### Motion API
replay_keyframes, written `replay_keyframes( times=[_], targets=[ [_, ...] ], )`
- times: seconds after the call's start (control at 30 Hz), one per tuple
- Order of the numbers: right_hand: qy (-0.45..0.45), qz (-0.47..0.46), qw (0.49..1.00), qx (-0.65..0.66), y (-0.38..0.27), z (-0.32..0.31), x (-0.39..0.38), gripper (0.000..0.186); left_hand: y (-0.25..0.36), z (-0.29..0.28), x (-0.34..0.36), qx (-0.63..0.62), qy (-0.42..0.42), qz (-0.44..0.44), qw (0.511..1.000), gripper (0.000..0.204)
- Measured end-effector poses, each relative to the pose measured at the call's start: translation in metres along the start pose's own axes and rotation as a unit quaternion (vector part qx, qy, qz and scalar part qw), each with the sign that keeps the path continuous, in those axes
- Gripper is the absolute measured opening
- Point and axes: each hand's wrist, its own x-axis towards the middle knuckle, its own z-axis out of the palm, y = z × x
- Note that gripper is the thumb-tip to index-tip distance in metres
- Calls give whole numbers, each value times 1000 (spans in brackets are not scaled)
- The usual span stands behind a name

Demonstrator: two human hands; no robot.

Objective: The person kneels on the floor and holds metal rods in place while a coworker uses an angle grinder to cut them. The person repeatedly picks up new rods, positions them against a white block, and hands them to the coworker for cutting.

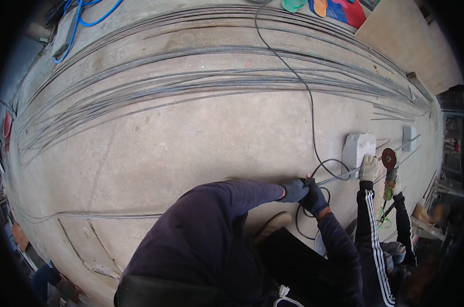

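Note:
My left hand, in a dark grey glove, is closed beside my right hand, gloved alike. Both are wrapped round thin steel rods, which run on to the right toward a pale stone block. Leftward, rods emerge from behind my left arm along the floor. On the right a co-worker's white-gloved hand presses at the block and the rods. The co-worker's other gloved hand holds a green angle grinder with a reddish-brown disc above the rods.
Long steel rods lie in bundles across the far concrete floor. A black cable crosses them and loops near my hands. A second block stands at right, and a board leans at far right. A blue hose lies far left.

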Motion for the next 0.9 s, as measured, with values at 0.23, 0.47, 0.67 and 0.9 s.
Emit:
replay_keyframes(
  times=[0.23,0.47,0.67,0.9],
  targets=[
    [19,-13,1000,0,0,6,2,47,-16,9,10,9,34,17,999,40],
    [11,-13,1000,23,1,-3,5,44,-5,5,4,-28,31,9,999,39],
    [23,-14,999,27,2,-1,7,43,-29,17,20,-29,33,-2,999,38],
    [4,-11,1000,29,1,-5,7,44,-27,16,19,-31,29,-14,999,37]
  ],
)
